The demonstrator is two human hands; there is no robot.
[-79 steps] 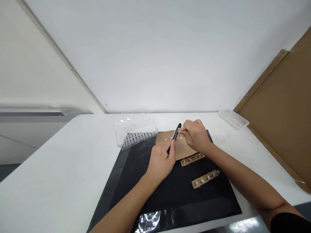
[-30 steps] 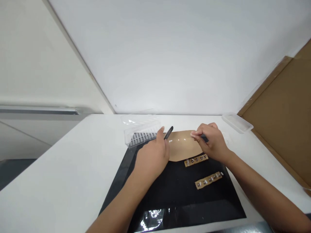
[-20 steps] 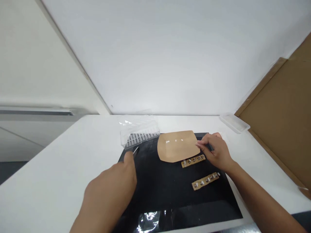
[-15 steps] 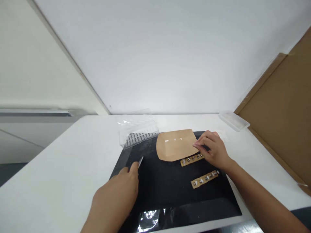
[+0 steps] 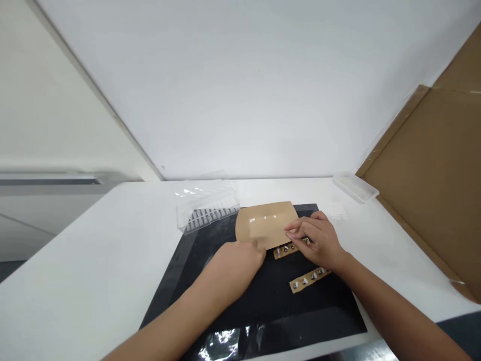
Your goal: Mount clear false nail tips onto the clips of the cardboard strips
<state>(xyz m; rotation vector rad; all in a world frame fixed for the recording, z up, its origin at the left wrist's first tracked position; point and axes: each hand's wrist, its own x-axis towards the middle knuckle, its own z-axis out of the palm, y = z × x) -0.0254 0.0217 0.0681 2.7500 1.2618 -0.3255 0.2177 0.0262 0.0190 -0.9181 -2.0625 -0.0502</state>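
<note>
Looking down from the head, I see a white table (image 5: 93, 260) standing against a white wall (image 5: 244, 90), and a large brown cardboard sheet (image 5: 424, 175) leans at the right side of this table. On the table lies a black mat (image 5: 319, 313), and near its lower edge there is a shiny plastic wrap (image 5: 225, 343). Behind the mat, at the far right, is a shallow white tray (image 5: 355, 188). A clear plastic box (image 5: 206, 205) with rows of small grey pieces inside sits at the far left corner of the mat, partly over its edge.

Near the far edge of the mat lies a rounded kraft card (image 5: 263, 223), and it has a few small white specks (image 5: 268, 218) on its surface. Two narrow brown strips with metal studs and white bits lie on the mat below this card: the upper strip (image 5: 285, 250) is just beside the card's lower edge and partly under the right hand, and the lower strip (image 5: 310, 280) is nearer to the person.

Both hands are at the card but apart, with only a small gap between them. The left hand (image 5: 236, 263) touches the lower edge of the card, and the fingers (image 5: 296, 228) of the right hand (image 5: 317, 245) touch its lower right part. I cannot tell if either hand holds something small
</note>
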